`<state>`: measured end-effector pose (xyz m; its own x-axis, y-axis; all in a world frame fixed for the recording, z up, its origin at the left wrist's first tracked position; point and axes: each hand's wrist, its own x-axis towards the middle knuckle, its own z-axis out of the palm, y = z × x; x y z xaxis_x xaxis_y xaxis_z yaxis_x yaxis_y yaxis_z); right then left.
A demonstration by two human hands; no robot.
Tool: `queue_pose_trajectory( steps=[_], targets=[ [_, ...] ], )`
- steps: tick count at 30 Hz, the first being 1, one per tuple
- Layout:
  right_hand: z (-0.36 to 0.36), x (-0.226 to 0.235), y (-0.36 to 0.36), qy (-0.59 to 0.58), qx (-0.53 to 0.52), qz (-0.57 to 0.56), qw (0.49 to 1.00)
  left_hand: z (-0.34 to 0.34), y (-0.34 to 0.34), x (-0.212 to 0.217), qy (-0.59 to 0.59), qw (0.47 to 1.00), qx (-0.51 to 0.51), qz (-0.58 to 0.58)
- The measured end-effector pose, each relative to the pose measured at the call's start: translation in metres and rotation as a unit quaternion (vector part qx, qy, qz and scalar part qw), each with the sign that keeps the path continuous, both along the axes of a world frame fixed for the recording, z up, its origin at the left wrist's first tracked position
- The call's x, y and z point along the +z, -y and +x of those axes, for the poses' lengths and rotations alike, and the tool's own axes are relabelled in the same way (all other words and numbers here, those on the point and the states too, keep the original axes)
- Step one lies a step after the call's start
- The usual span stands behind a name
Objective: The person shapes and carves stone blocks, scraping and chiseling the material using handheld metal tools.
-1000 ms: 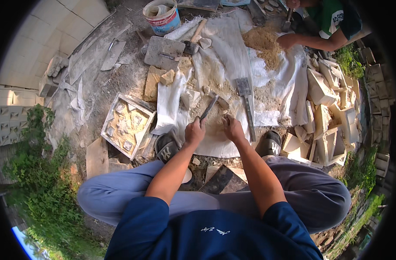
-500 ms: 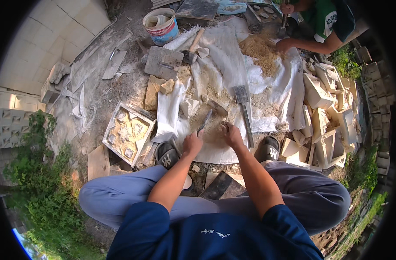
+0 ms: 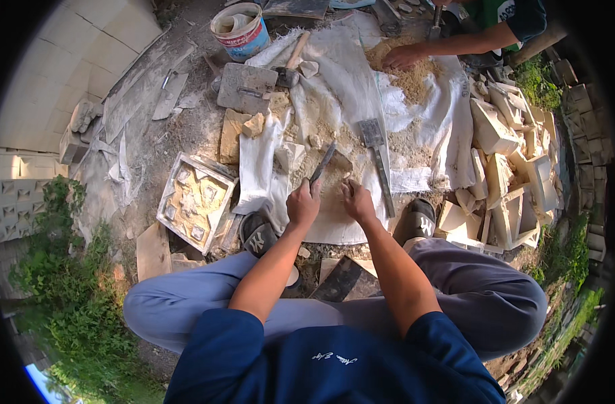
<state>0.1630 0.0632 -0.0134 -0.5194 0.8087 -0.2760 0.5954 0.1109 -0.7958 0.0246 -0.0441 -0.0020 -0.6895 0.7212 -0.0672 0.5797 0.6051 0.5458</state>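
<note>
My left hand (image 3: 303, 204) is closed round a narrow dark metal bar (image 3: 324, 161), its free end slanting up and away over the dusty white sheet (image 3: 334, 232). Just to its right, my right hand (image 3: 356, 200) has its fingers pinched together; whatever they hold is too small to make out. Beyond the fingertips lies a flat brownish piece (image 3: 341, 163) amid pale crumbs. Right of my hands a flat-bladed tool with a long dark handle (image 3: 381, 172) rests on the sheet. Left of them sits a pale block (image 3: 290, 156).
A square mould with sandy filling (image 3: 196, 203) stands at the left. Farther off are a metal float (image 3: 247, 87), a hammer (image 3: 295, 64) and a bucket (image 3: 240, 30). Broken pale blocks (image 3: 502, 172) pile up right. A co-worker's hand (image 3: 403, 56) touches a sand heap (image 3: 412, 79).
My left hand has lifted slightly, and more of the bar shows. My right hand has shifted a little up and left. The co-worker's hand has moved left onto the sand.
</note>
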Motion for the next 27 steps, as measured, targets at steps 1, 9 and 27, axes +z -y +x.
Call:
queue_pose_trajectory(
  steps=[1, 9, 27],
  targets=[
    [0.005, 0.0, 0.003, 0.002, -0.004, 0.004, 1.0, 0.003, 0.003, 0.002, 0.002, 1.0, -0.021, 0.02],
    [0.001, -0.005, -0.001, 0.004, -0.006, -0.001, 1.0, 0.005, 0.008, -0.004, 0.01, 0.998, 0.017, -0.059],
    [-0.004, 0.003, 0.0, -0.019, 0.005, -0.011, 1.0, -0.01, 0.026, -0.008, 0.025, 0.991, 0.022, -0.13]
  ],
)
